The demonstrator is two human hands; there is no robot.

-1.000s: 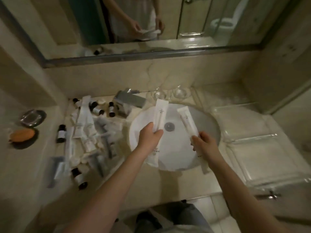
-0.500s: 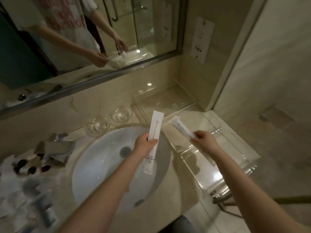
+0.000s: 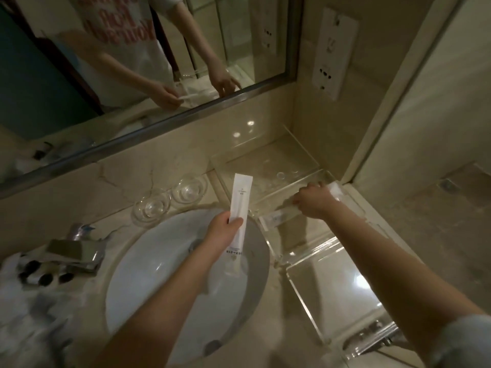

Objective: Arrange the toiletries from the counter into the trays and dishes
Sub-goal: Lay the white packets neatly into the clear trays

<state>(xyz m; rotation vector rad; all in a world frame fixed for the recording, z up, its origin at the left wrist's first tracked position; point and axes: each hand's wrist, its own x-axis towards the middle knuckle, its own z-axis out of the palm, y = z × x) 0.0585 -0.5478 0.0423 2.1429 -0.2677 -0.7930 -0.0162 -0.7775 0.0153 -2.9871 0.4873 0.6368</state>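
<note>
White sachet (image 3: 279, 216) pinched in right hand (image 3: 314, 201), lowered from mid-air into clear acrylic tray (image 3: 353, 208) | left hand (image 3: 221, 232) closed on upright sachet (image 3: 239, 208) over sink (image 3: 132, 274) | first placement nearly done; toiletries pile (image 3: 45, 272) waits left.

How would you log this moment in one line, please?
left hand: holds packet over sink | right hand: lowering second packet at tray | dishes: empty
</note>
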